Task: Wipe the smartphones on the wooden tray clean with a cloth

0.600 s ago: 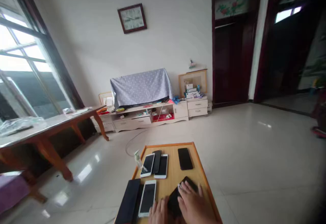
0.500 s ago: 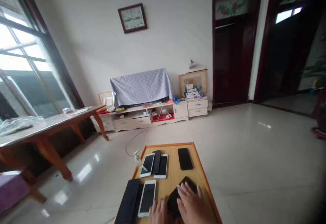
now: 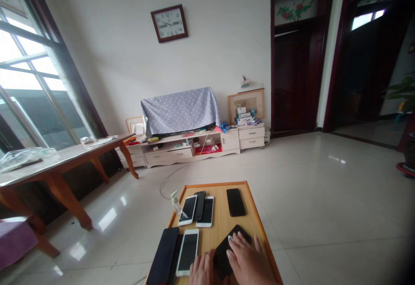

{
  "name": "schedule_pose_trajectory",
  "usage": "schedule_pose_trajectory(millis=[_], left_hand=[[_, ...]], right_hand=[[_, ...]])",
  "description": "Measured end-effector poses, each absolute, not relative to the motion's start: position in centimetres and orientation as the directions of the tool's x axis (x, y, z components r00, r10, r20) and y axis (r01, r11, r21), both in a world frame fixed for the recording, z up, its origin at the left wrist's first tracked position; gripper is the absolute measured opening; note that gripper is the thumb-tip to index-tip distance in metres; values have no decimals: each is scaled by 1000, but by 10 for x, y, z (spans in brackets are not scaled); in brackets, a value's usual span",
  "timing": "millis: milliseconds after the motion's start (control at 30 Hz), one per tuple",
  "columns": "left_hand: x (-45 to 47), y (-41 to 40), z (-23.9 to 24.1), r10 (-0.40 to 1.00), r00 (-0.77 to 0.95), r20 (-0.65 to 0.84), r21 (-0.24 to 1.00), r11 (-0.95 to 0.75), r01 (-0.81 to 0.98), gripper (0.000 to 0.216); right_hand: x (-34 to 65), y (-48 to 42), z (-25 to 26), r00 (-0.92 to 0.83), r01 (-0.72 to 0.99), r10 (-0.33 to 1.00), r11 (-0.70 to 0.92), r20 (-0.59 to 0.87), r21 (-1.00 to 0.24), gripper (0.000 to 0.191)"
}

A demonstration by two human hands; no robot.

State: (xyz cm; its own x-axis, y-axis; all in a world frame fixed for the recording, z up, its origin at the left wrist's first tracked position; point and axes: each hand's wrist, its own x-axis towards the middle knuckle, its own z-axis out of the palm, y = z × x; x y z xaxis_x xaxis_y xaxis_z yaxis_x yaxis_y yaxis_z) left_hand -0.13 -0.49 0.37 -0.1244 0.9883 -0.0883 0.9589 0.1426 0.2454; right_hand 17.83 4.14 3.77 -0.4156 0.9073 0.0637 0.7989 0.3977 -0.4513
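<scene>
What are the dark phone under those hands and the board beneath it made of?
The dark phone seems to have a black plastic or glass back, or a case, with a low sheen; the hands hide much of it, so I can't tell which. The board looks like bamboo or varnished light wood, with fine lengthwise grain and a soft satin finish.

Wall clock (image 3: pixel 169 23) — hour numerals, 12 topmost

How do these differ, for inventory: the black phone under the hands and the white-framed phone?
The black phone is all dark; the white-framed phone has a pale border around its screen. The black phone lies angled under the right hand; the white-framed phone lies straighter, untouched. Both rest on the wooden board.
</scene>
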Motion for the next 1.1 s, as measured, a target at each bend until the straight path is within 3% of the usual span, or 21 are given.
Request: schedule_pose_trajectory(millis=[267,500,600,767,867,1100], left_hand=[[-11,-2,-10,988,-110,-110,232,133,964,64],[-3,-6,-1,992,-124,-39,252,130,959,74],[-1,-6,-1,992,-129,-15,248,128,960,75],[-9,-3,-1,989,-110,-97,248,131,960,65],[-12,-3,1,986,-77,-150,270,116,956,63],[-1,-7,6,992,-124,-22,252,125,960,74]], right_hand=[[145,25,14,-664,630,747,563,4,-535,39],[181,42,33,-443,771,890,438,105,-462,47],[184,43,36,-421,805,904,413,82,-426,50],[159,29,28,-630,686,775,525,-50,-503,45],[154,26,26,-696,627,716,567,-56,-535,41],[188,43,37,-440,781,895,423,76,-460,48]])
